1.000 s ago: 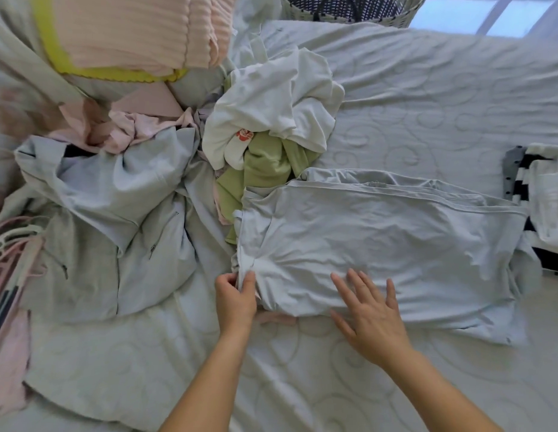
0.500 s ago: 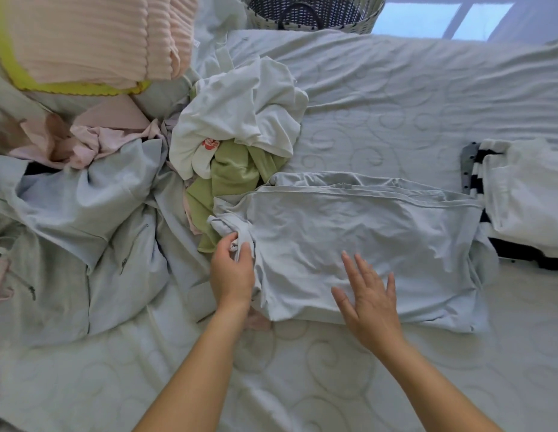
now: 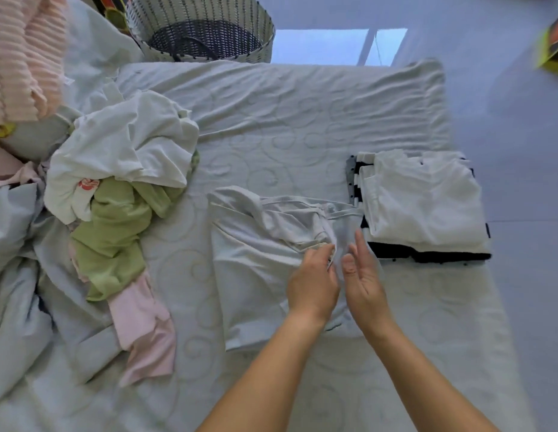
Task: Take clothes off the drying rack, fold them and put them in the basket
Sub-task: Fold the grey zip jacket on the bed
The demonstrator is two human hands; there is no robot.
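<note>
Roughly midway: pale grey cotton garment [image 3: 259, 263], centre frame, half folded. Left hand [image 3: 313, 285] pinches its turned-over edge; right hand [image 3: 363, 275] beside it, fingers straight and together. One folded white-on-striped stack [image 3: 424, 198] at right, two pieces visible. Unfolded clothes heap [image 3: 115, 188] at left, at least three pieces. One woven basket [image 3: 202, 26], top, no clothes seen inside

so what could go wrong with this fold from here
1. The pale grey garment is bunched where the left hand pinches its folded-over end, with the right hand open beside it, so the fold may well come out lopsided.
2. That end lies right beside the folded stack of white and black-striped clothes, which sits near the right edge of the quilted mattress. A careless smoothing sweep could nudge the stack askew, perhaps toward the floor.
</note>
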